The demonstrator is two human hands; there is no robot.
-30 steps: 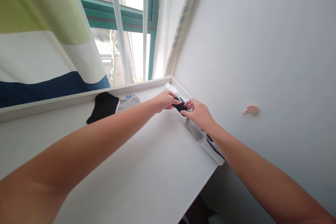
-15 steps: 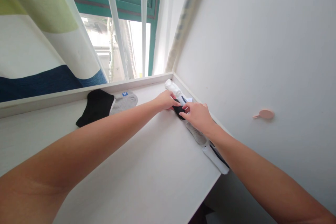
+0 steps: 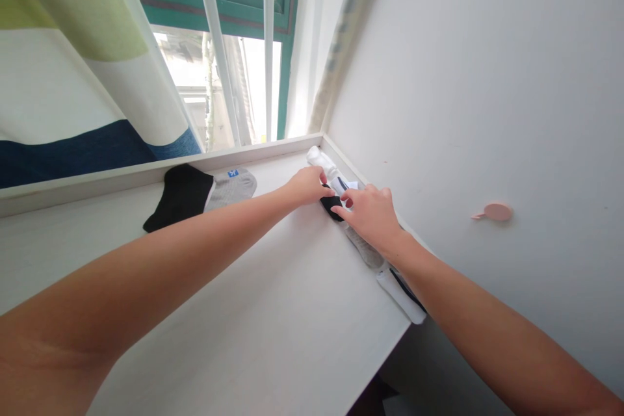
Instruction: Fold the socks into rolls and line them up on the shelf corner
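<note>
Row of bundles on the bench (image 3: 253, 299), all close in along the wall (image 3: 487, 91). Black bundle (image 3: 332, 207) mid-row, near the wall, both my hands on it. Left hand (image 3: 308, 186) narrow, thumb and curled fingers pinching its far end. Right hand (image 3: 369, 211) on the wall side, thumb against the bundle, forefinger slightly parted from it; cannot tell whether it grips or only presses. Rest of the row, following the wall: far white bundle (image 3: 319, 157) beyond the black, grey bundle (image 3: 365, 249) nearer me, near white bundle (image 3: 400, 297) last, at the bench edge. These three look compact and placed; I count them done. Black one seems nearly so, down in line, perhaps being squared up. Left over, by my judgement: black sock (image 3: 179, 196) and grey sock (image 3: 233, 186), side by side, flat and unrolled, well apart from the wall. Right wrist may hide more beside the wall.
</note>
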